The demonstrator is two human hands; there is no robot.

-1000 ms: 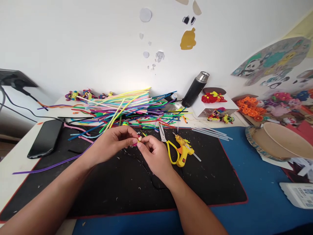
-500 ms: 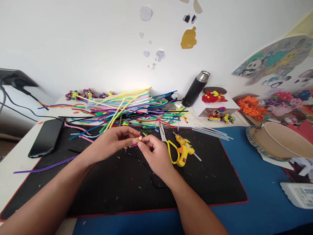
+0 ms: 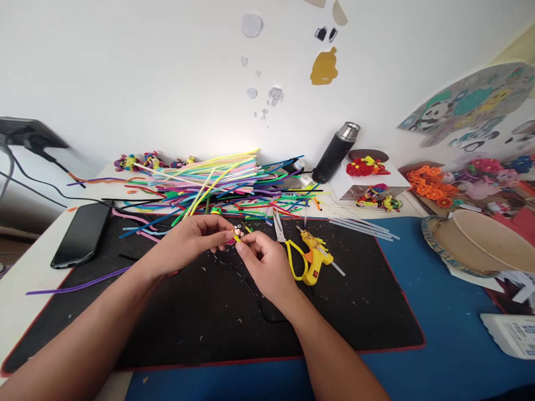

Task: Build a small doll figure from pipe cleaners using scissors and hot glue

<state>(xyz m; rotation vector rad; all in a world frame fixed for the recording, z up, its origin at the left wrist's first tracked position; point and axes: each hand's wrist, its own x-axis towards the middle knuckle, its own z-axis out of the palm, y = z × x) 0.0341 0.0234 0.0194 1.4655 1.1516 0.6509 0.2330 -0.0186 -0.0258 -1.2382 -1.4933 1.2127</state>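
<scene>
Over the matte black mat (image 3: 200, 328), the left hand (image 3: 188, 242) and right hand (image 3: 267, 259) pinch a small fuzzy pink-and-yellow piece (image 3: 236, 238) between fingertips, near the yellow-handled scissors (image 3: 296, 259); fingers hide much of its shape, and both forearms are cut off.

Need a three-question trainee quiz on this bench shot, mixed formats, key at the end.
1. What stands just left of the white box?
A) phone
B) flask
C) scissors

2. True or false: the scissors lie between the right hand and the glue gun.

3. Fill in: the left hand and right hand meet at a small craft piece, over the ___ mat.

Key: 1 B; 2 true; 3 black.
</scene>
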